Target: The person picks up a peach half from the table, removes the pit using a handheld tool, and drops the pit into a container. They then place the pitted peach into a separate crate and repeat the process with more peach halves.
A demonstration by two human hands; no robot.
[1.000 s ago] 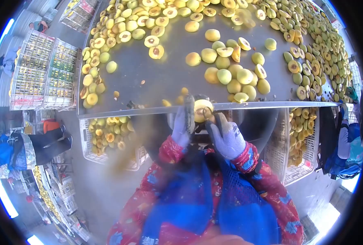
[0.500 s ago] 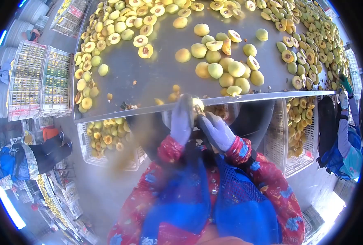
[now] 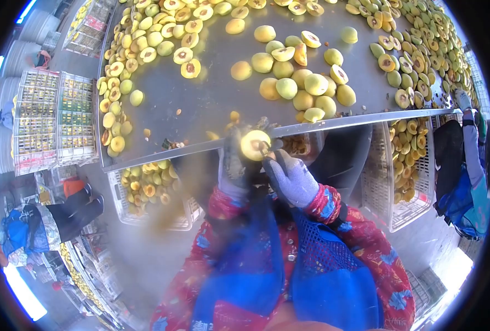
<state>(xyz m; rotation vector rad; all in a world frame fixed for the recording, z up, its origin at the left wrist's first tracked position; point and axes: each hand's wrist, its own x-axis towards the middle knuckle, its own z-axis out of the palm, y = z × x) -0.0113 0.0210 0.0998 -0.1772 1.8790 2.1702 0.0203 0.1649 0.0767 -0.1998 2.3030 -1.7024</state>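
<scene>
Just in front of the table's metal edge, my left hand (image 3: 232,168), in a grey-and-lavender glove, grips an apricot half (image 3: 253,145). Its pale yellow cut face is turned up, with a brown middle. My right hand (image 3: 292,179), gloved the same way, has its fingers pinched together at the right side of that half. A small dark shape shows at those fingertips, too unclear to name. Past the edge, several whole and halved apricots (image 3: 315,84) lie in a group on the metal table (image 3: 201,105).
More apricots are heaped along the table's left side (image 3: 124,86) and right side (image 3: 419,63). Below the edge stand a left crate (image 3: 151,190) and a right crate (image 3: 405,165) of fruit. A co-worker (image 3: 468,165) is at the far right; another person (image 3: 41,226) is at left.
The apricot half now shows its whole cut face, turned toward me. My right hand has shifted slightly down. The view has tilted a little, and the right co-worker's hand has moved up to the fruit.
</scene>
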